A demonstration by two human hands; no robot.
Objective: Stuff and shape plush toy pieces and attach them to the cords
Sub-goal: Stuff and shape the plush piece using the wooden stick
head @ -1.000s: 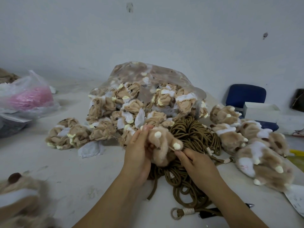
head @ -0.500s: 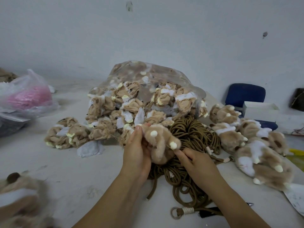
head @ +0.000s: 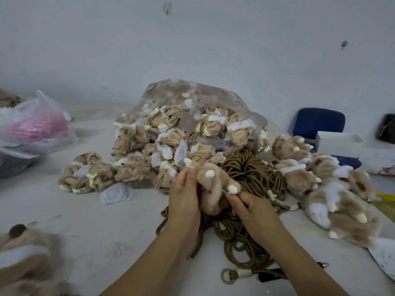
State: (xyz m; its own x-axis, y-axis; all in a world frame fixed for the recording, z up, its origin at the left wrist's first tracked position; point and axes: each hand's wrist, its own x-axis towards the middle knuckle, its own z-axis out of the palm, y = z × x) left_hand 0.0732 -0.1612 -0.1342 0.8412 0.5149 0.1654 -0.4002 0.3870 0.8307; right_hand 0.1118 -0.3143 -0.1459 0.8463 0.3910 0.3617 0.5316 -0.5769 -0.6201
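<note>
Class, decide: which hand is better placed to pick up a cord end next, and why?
Right, probably. The right hand only pinches the plush paw at one tip, and white-wrapped cord ends lie just beside it. The left hand wraps the paw's body, steadying it.

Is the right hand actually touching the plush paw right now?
Touching. The head view shows the right hand pinching the plush paw just below a cream claw, no gap; the left hand grips its other side.

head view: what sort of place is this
Probably a small plush-toy workshop: a clear plastic bag of unstuffed tan fabric pieces, a heap of coiled brown cords and a row of stuffed tan-and-white plush paws lie on a white worktable.
</note>
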